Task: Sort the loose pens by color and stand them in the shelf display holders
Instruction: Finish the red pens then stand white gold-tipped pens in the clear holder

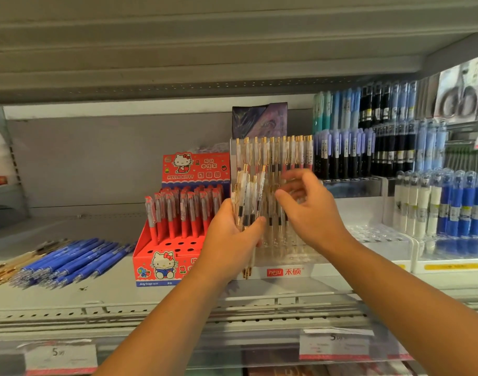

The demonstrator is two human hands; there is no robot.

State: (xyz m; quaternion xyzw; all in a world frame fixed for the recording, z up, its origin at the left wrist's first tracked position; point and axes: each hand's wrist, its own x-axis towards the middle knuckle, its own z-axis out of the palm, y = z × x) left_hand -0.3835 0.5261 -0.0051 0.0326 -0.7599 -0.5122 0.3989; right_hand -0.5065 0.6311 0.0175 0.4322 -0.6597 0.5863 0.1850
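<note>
My left hand (232,237) grips a bunch of white-and-gold pens (248,196), held upright in front of the clear tiered display holder (284,256). More white-and-gold pens (276,153) stand in that holder's back row. My right hand (311,207) hovers just right of the bunch with fingers spread and curled, holding nothing that I can see. Loose blue pens (78,260) lie in a heap on the shelf at the left, with some gold pens (4,270) beside them. Red pens (183,210) stand in a red cartoon-cat box (162,264).
Purple, black and blue pens (368,147) fill tiered racks at the right. White and blue capped pens (444,204) stand in a clear holder at far right. A grey shelf (178,44) hangs overhead. Price labels (61,356) line the shelf's front rail.
</note>
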